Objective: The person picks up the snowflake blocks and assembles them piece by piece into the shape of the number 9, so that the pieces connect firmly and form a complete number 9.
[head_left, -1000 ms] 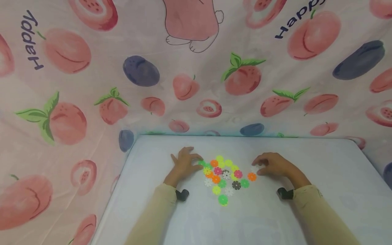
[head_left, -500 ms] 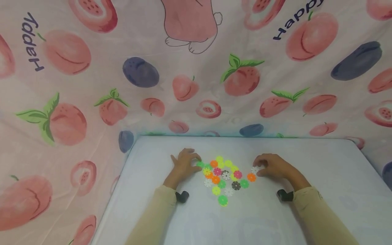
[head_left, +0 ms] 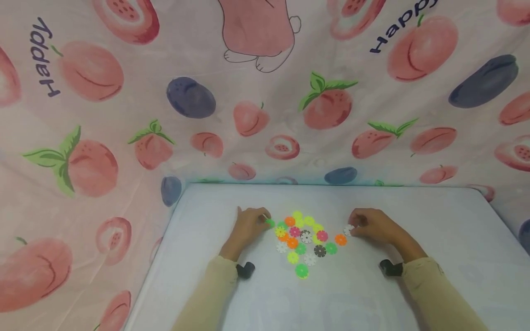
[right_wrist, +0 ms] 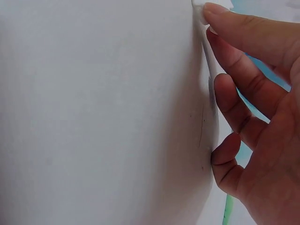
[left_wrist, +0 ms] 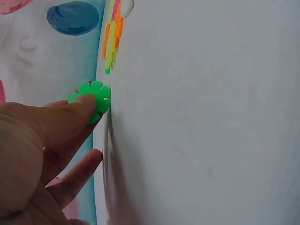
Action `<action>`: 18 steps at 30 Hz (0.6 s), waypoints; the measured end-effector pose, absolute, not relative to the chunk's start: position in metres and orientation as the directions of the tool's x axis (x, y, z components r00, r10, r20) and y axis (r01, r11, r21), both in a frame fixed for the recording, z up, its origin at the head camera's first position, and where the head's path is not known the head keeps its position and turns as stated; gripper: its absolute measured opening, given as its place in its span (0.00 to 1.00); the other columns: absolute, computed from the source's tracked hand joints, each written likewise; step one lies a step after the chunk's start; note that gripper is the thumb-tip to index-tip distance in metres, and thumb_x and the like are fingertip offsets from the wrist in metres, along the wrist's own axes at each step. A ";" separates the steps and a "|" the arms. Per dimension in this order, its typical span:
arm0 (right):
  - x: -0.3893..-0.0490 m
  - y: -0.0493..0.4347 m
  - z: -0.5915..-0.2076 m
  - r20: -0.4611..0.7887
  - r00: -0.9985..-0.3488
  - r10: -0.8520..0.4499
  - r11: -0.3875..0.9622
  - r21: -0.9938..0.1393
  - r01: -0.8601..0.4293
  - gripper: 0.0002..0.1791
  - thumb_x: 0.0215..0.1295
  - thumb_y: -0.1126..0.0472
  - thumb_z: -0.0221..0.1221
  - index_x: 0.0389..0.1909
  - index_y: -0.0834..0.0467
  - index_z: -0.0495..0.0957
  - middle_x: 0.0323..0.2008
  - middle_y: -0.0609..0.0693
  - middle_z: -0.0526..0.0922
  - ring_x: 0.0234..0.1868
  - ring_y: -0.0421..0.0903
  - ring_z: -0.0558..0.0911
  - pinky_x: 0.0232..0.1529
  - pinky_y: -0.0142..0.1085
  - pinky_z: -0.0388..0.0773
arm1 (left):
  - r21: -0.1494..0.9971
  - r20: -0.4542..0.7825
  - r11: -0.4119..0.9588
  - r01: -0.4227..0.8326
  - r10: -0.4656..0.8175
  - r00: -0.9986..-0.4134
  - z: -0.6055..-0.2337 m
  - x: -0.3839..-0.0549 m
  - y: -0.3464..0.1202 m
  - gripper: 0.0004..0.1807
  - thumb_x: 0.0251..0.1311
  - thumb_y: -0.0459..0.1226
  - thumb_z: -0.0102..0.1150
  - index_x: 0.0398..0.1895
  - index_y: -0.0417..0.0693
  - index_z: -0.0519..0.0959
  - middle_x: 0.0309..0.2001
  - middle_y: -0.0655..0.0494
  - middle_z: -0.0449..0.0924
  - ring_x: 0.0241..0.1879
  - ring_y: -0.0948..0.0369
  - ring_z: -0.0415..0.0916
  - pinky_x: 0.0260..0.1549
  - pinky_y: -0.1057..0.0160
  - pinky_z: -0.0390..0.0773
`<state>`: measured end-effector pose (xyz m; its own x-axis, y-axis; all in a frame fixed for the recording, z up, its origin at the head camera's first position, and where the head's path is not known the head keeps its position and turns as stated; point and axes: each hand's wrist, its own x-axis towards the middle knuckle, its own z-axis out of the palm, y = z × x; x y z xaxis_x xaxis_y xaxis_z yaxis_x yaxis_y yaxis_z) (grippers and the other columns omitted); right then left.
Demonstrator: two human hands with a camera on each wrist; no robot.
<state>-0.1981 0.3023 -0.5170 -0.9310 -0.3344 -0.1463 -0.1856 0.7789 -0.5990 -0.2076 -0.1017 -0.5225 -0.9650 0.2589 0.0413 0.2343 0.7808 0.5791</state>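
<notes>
My left hand (head_left: 250, 225) pinches a green notched plastic disc (left_wrist: 100, 99) between thumb and fingers, at the left side of a loose pile. In the left wrist view the thumb lies across the disc's face. On the pile's right side, my right hand (head_left: 374, 224) pinches a white notched disc (head_left: 348, 230) by its edge. Only a bit of that disc shows at the top of the right wrist view. Between the hands lie several flower-shaped discs, among them an orange disc (head_left: 341, 239), a dark grey disc (head_left: 319, 250) and a pink disc (head_left: 294, 231).
The discs lie on a white table (head_left: 455, 239). A green disc (head_left: 302, 270) sits nearest the person, over a yellow one. Behind and to the left, a fruit-printed cloth (head_left: 248, 156) rises along the table's edge.
The left fingers have closed on the green disc and drawn it slightly away from the pile. The right hand has shifted a little right with the white disc.
</notes>
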 end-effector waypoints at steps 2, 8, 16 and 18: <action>-0.197 0.303 -0.516 -0.140 -0.932 -0.333 0.777 -0.601 -0.187 0.12 0.58 0.57 0.73 0.39 0.49 0.81 0.36 0.43 0.83 0.42 0.44 0.79 0.47 0.42 0.78 | 0.609 0.049 0.759 0.231 0.255 -0.966 -0.523 -0.207 -0.103 0.09 0.60 0.40 0.72 0.42 0.57 0.84 0.39 0.57 0.88 0.49 0.53 0.81 0.75 0.34 0.50; -0.194 0.302 -0.513 -0.153 -0.943 -0.296 0.772 -0.619 -0.142 0.12 0.59 0.56 0.73 0.41 0.50 0.83 0.38 0.44 0.86 0.43 0.44 0.81 0.48 0.43 0.80 | 0.701 0.072 0.683 0.203 0.215 -0.974 -0.525 -0.204 -0.107 0.09 0.58 0.41 0.73 0.40 0.57 0.84 0.37 0.58 0.88 0.40 0.59 0.82 0.49 0.53 0.80; -0.187 0.295 -0.507 -0.150 -0.953 -0.262 0.760 -0.641 -0.108 0.09 0.62 0.55 0.71 0.42 0.51 0.84 0.40 0.46 0.86 0.45 0.47 0.82 0.52 0.50 0.82 | 0.768 0.061 0.619 0.167 0.189 -0.980 -0.519 -0.195 -0.106 0.07 0.58 0.40 0.73 0.38 0.56 0.85 0.35 0.62 0.87 0.36 0.64 0.82 0.44 0.59 0.82; -0.185 0.293 -0.505 -0.143 -0.954 -0.264 0.748 -0.655 -0.109 0.08 0.63 0.56 0.70 0.42 0.50 0.84 0.39 0.46 0.86 0.45 0.47 0.82 0.51 0.49 0.83 | 0.789 0.041 0.597 0.145 0.184 -0.982 -0.517 -0.192 -0.105 0.07 0.59 0.40 0.73 0.39 0.56 0.85 0.36 0.61 0.87 0.36 0.64 0.82 0.43 0.60 0.83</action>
